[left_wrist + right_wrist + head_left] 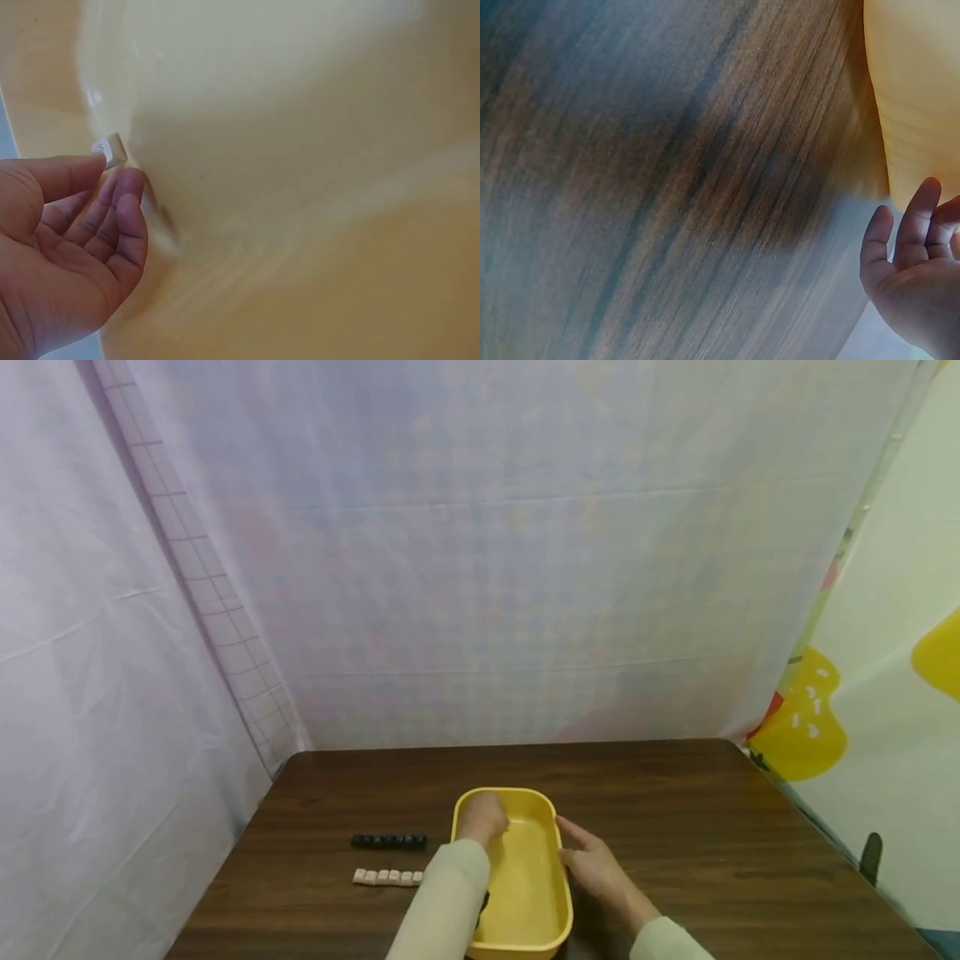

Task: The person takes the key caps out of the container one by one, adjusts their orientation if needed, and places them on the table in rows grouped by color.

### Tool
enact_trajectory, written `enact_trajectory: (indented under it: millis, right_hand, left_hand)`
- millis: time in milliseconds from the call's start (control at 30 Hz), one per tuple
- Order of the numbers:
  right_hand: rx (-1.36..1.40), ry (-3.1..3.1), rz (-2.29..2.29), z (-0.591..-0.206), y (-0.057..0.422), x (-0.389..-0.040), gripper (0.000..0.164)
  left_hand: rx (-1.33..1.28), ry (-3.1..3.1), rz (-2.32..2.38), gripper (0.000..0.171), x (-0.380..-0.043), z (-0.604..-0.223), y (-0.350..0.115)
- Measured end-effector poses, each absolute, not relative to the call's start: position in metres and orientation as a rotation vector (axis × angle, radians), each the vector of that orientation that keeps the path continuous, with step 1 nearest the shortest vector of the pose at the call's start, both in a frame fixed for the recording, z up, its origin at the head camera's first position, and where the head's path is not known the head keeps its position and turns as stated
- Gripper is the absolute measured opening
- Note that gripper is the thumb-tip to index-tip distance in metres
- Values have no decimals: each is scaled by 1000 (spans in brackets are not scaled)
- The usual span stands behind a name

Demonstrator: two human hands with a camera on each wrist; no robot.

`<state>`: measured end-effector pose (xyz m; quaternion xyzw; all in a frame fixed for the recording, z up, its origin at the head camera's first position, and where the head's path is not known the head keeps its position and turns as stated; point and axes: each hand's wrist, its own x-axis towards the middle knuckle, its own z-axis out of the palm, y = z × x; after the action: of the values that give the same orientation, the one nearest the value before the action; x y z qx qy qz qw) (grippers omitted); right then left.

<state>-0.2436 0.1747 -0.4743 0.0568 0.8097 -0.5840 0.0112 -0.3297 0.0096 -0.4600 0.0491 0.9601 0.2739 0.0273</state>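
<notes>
My left hand [483, 815] is inside the far left part of a yellow plastic bin [522, 948]. Between thumb and fingertips it pinches a small white keycap [112, 151] marked with a letter like S, close to the bin's wall. On the bin's right side, my right hand [597, 866] rests its extended fingers against the outer wall. In the right wrist view its fingers [916, 232] overlap the lower part of the wall. The left sleeve covers part of the bin's left rim.
Left of the bin, a row of black keycaps [388, 841] lies on the dark wooden table [660, 793]. Nearer is a row of white keycaps [386, 877], its right end against the sleeve in view. A small black thing [483, 902] shows beside the sleeve. Curtains [480, 568] hang behind the table.
</notes>
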Motion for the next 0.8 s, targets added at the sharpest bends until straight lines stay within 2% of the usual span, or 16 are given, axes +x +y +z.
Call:
enact_trajectory:
  millis: [267, 800]
  right_hand:
    - [179, 2520, -1828, -474, 175, -243, 59]
    - [125, 2524, -1844, -472, 173, -241, 60]
  left_hand:
    - [196, 2955, 836, 13, -328, -461, 8]
    - [187, 2924, 783, 22, -329, -462, 13]
